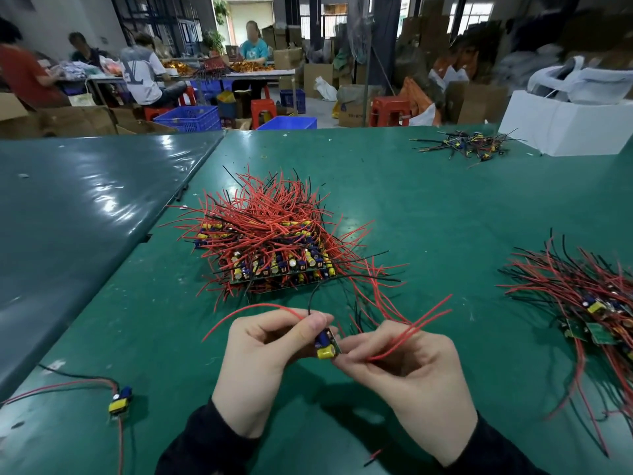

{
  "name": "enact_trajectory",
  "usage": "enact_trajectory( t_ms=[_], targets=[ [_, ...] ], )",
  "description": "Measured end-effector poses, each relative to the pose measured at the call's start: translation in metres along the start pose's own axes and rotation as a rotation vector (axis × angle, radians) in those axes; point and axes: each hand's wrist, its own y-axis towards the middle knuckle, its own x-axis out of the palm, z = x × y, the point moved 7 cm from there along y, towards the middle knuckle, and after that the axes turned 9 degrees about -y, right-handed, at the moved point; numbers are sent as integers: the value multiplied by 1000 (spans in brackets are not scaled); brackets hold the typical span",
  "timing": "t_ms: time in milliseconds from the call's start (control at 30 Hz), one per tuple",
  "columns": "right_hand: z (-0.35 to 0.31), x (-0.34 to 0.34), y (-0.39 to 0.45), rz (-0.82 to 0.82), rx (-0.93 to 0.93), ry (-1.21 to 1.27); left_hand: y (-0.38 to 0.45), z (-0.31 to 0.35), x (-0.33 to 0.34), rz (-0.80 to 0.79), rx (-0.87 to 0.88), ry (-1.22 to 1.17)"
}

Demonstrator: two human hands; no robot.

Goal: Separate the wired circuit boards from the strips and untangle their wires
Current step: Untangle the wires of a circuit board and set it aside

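My left hand [263, 365] pinches a small circuit board [328, 344] with a blue capacitor and a yellow part, just above the green table. Red and black wires rise from the board past my left thumb. My right hand [407, 375] touches the board's right end, and its curled fingers grip several red wires [411, 332] that fan out to the upper right. Beyond my hands lies a big stack of board strips [274, 258] bristling with red and black wires. One separated board [120, 402] with its wires lies at the lower left.
A second heap of wired boards [589, 303] lies at the right edge. A small pile of wired parts [466, 145] sits far right beside a white box [565, 125]. A darker shiny table [75, 200] adjoins on the left. People work at tables in the background.
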Motion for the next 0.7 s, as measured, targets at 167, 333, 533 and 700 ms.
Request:
enact_trajectory(
  t_ms=[167, 333, 533, 700],
  targets=[
    [-31, 2, -6, -15, -431, -465, 1, -4, -10, 137, -52, 13],
    [-37, 27, -23, -317, -717, -716, 2, -4, -23, 252, -63, -18],
    [-41, 5, -10, -289, -504, -447, 0, 1, -21, 274, -49, -50],
    [16, 3, 5, -305, 533, 295, -8, -1, -2, 183, 23, 38]
  ],
)
